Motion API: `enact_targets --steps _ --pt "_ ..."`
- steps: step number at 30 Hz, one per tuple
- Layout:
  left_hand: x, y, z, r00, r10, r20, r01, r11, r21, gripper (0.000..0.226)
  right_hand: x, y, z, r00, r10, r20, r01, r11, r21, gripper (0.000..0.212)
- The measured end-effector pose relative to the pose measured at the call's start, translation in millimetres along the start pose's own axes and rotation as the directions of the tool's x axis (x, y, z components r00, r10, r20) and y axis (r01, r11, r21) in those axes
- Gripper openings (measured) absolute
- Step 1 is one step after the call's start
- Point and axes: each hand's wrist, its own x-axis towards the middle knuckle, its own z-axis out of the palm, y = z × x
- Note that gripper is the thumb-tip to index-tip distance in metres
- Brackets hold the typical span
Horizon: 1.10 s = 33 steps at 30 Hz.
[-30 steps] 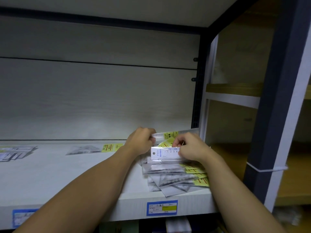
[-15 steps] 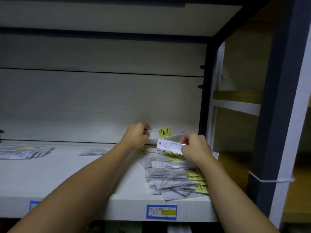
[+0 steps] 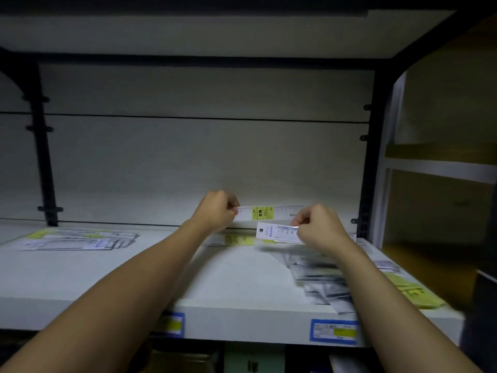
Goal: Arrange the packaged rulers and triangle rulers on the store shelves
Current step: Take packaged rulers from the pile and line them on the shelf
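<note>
**Two packaged rulers held up, one in each hand, over the shelf**

At far left, a flat stack of packaged rulers (image 3: 78, 239) lies on the white shelf (image 3: 236, 275), well apart from me. My left hand (image 3: 215, 211) is raised near the back panel, fingers pinched on the left end of a packaged ruler with a yellow label (image 3: 265, 213). Its long axis runs level, left to right, reaching toward my right hand. The yellow label's print is too small to read. My right hand (image 3: 320, 228) sits a little lower and nearer to me, fingers curled on a second packaged ruler with a white header card (image 3: 277, 232). That card has a hang hole, blue print I cannot read, and the scale digits 1, 2, 3. Below my right hand, a loose, blurred heap of packages (image 3: 322, 281) spreads toward the shelf's front edge. A blue-bordered price tag (image 3: 333, 332) on the shelf lip is illegible. I judge each ruler belongs with its own kind.
</note>
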Motion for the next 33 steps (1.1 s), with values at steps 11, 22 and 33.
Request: enact_targets --steps 11,22,33 --pt "-3 -97 -34 0.990 0.069 0.125 -0.072 0.997 0.018 0.013 6 -89 77 0.999 -0.018 0.033 0.018 1.000 -0.017 0.032" --pt "-4 -128 -22 0.996 0.086 0.020 -0.085 0.994 -0.065 0.016 4 -89 102 0.992 -0.127 0.026 0.128 0.991 -0.048 0.032" --pt "-5 -123 -14 0.998 0.045 0.053 -0.045 0.999 0.003 0.016 0 -83 100 0.998 -0.056 0.021 0.058 0.984 -0.166 0.030"
